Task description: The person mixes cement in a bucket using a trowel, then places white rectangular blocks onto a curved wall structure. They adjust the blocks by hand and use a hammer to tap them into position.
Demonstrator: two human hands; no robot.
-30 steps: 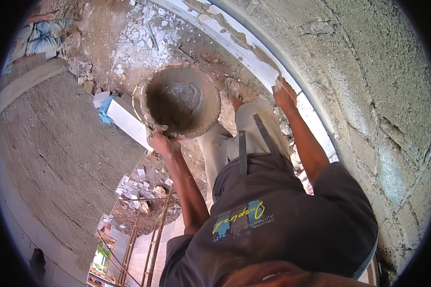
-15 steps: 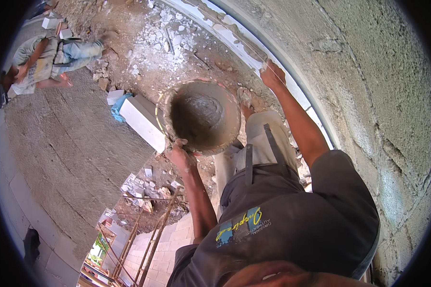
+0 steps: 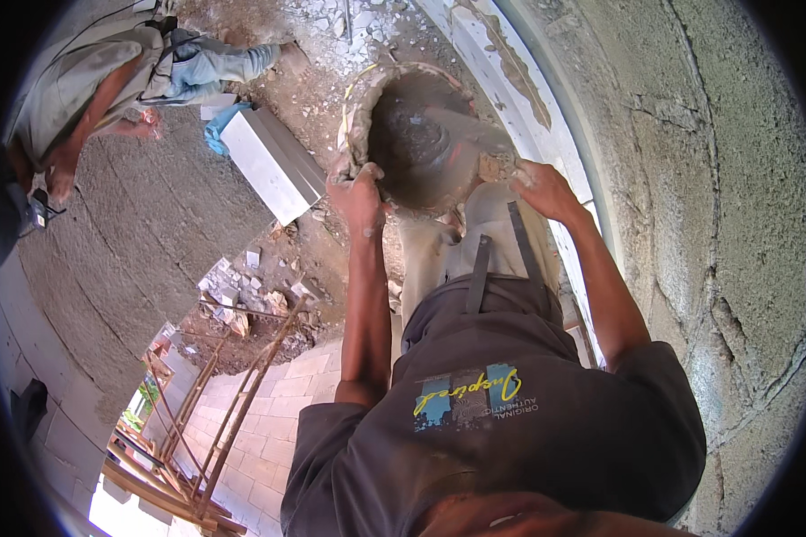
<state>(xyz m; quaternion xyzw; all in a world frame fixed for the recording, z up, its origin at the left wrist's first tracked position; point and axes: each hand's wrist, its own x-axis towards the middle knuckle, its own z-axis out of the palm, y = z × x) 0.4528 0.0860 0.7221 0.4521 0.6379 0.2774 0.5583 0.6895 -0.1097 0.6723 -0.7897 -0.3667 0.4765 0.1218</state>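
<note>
A mortar-caked bucket (image 3: 361,134) is in front of me, with wet grey mortar (image 3: 407,143) inside. My left hand (image 3: 358,197) is closed on its near left rim. At the right side of the rim, my right hand (image 3: 546,190) is closed around what looks like a trowel (image 3: 475,131). Its blade is smeared by motion and reaches over the mortar; the handle is mostly hidden in my fist.
A course of white blocks (image 3: 546,130) with mortar on top runs beside the rough grey wall (image 3: 654,179) at right. A long white block (image 3: 264,170) lies left of the bucket, near rubble (image 3: 242,291). Another person (image 3: 107,89) bends at upper left. Wooden poles (image 3: 251,403) stand at lower left.
My right hand has come down from the block course to the bucket, bringing the trowel over the mortar. The bucket sits higher and further right in view. The other person appears larger and closer.
</note>
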